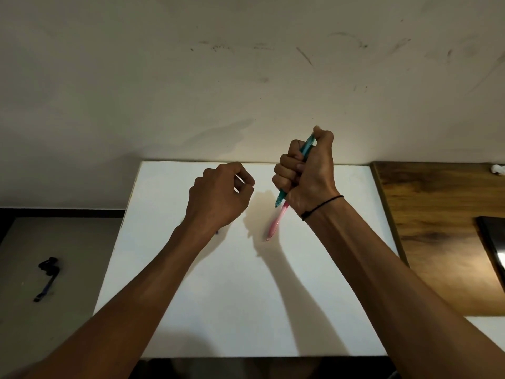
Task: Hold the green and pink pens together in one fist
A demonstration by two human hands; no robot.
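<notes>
My right hand [306,173] is raised above the white table [218,310] and grips a teal pen [280,199] in a fist. The thumb sits on the pen's top end and the tip points down. Just below that hand a pink pen [274,224] slants toward the table; its upper end is hidden behind my wrist, so I cannot tell whether it is held or lying there. A thin black band circles the right wrist. My left hand [221,192] hovers to the left with its fingers curled, thumb near the forefinger, and nothing visible in it. A small dark bit [217,232] peeks out under the left wrist.
A wooden desk [437,214] adjoins the table on the right, bearing a dark flat object [492,247] and a small white thing [497,169]. A scuffed wall [246,77] rises behind. On the floor at left lies a black and blue object [47,277].
</notes>
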